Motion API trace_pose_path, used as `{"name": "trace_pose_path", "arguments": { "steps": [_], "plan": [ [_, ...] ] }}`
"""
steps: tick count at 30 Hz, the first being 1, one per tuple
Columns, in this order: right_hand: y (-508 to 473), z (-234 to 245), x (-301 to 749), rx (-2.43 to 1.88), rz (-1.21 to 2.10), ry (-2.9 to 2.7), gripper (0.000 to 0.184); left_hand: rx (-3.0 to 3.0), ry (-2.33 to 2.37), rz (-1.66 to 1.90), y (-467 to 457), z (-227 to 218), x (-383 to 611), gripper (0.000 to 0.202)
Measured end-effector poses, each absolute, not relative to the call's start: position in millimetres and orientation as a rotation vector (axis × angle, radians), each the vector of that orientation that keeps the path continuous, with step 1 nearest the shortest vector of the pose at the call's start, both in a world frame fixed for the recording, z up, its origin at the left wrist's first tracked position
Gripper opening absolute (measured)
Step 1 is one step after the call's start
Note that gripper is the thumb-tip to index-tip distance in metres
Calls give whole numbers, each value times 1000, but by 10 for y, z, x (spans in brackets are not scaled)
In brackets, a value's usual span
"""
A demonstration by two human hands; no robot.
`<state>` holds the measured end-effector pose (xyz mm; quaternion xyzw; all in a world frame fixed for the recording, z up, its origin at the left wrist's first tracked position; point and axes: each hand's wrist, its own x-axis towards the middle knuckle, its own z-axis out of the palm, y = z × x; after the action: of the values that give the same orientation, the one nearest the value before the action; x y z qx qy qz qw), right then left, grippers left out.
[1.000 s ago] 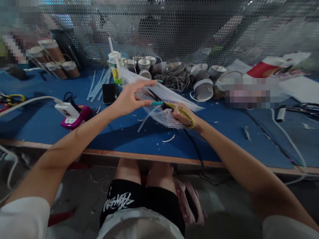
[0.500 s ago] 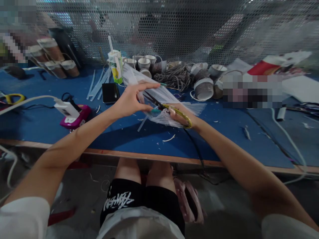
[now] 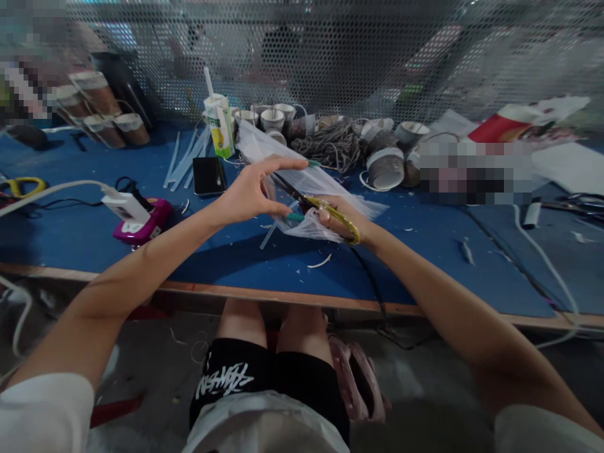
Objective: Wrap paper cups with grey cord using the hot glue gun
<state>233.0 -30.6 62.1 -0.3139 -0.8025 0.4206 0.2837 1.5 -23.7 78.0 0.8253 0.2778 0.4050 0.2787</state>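
My right hand (image 3: 337, 214) is closed around a pair of scissors (image 3: 353, 231) with yellow handles and dark blades. The blades point up and left toward my left hand, and I cannot tell how far apart they are. A thin clear plastic bag (image 3: 323, 182) lies crumpled under and around both hands. My left hand (image 3: 268, 187) is spread in a C shape at the bag, its thumb and fingers wide apart with teal nails. Below the hands, a thin translucent strip (image 3: 271, 233) sticks out over the blue tabletop (image 3: 264, 270).
Left of my hands are a black phone (image 3: 208, 176), a purple power socket (image 3: 144, 221) and several clear strips (image 3: 186, 160). A drink carton (image 3: 219, 129) with a straw stands behind. Grey cord (image 3: 330, 145) and several cord-tied rolls (image 3: 385, 168) line the mesh screen (image 3: 330, 56).
The plastic has shifted slightly about my hands, and my left fingertips show more plainly. My right hand and the scissors have moved slightly left. The table items look unchanged.
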Motion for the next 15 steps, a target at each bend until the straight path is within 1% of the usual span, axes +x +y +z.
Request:
{"name": "trace_pose_path", "arguments": {
  "steps": [5,9,15],
  "plan": [
    [-287,586,2322,-851,1155,-2111,69,2294,686,1117,-176,787,-10,80],
    [-281,581,2350,-889,1141,-2081,65,2243,670,1051,-150,814,-60,72],
    [-260,582,2384,-928,1173,-2061,72,2105,754,1114,-126,873,-120,60]
  ]
}}
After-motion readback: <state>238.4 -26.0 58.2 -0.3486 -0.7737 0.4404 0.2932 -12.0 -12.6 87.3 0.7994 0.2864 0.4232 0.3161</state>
